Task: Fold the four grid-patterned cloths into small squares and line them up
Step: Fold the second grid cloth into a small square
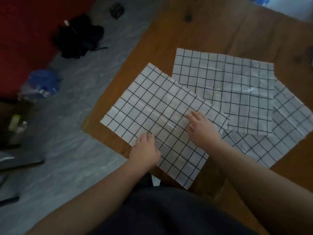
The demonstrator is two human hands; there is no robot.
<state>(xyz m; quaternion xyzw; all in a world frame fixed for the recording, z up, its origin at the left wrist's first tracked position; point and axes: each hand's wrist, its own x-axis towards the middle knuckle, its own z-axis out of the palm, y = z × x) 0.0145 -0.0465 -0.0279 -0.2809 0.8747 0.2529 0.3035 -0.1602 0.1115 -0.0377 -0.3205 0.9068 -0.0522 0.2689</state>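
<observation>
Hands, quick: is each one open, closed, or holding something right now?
Left hand: fingers curled at the front cloth's edge; grip cannot be told.
Right hand: open, pressing flat on the same cloth.

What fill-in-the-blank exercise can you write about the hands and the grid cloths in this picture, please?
1. The nearest white cloth with black grid lines lies on a brown ____ table.
2. The left hand touches this cloth's near edge, and the right hand lies flat ____ top of it.
3. On the grey floor, the crumpled plastic bag is ____.
4. The bundle of fabric beyond that bag is ____.

Missing words: wooden; on; blue; black.
</observation>
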